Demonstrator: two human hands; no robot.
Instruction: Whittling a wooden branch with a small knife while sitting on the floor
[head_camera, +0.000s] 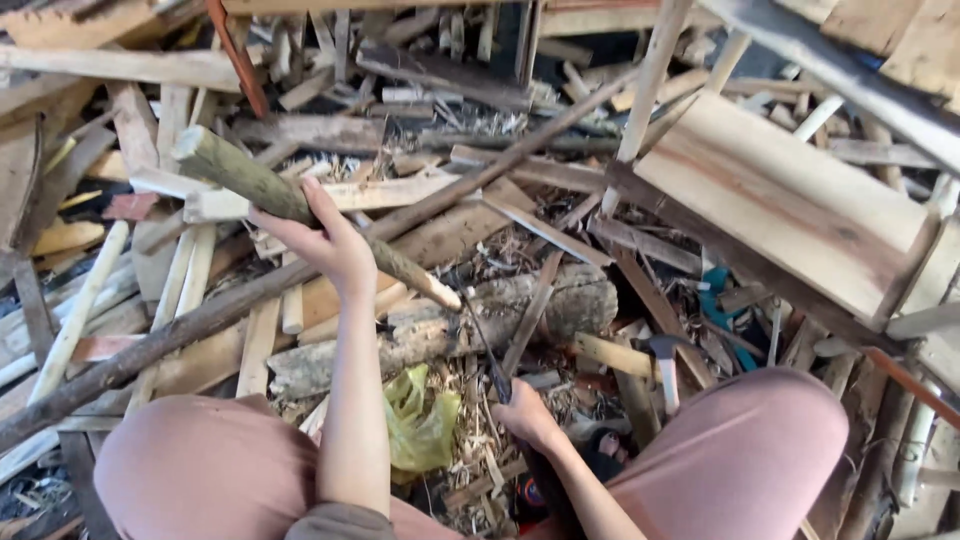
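Observation:
My left hand (325, 240) grips a thick, greenish, bark-covered stick (250, 185) near its middle; the stick slants from upper left down to a pale whittled tip (440, 293) that rests on a rough log (470, 325). My right hand (525, 415) is closed around the handle of a dark long-bladed knife (487, 355), whose blade points up toward the stick's tip. Both knees in pinkish trousers frame the lower part of the view.
Scrap planks, slats and poles lie piled all around. A long dark pole (300, 275) crosses diagonally. A wooden stool-like piece (790, 205) stands at right. A hammer (663, 365) lies near my right knee, a crumpled yellow-green bag (420, 420) between my legs, wood shavings underfoot.

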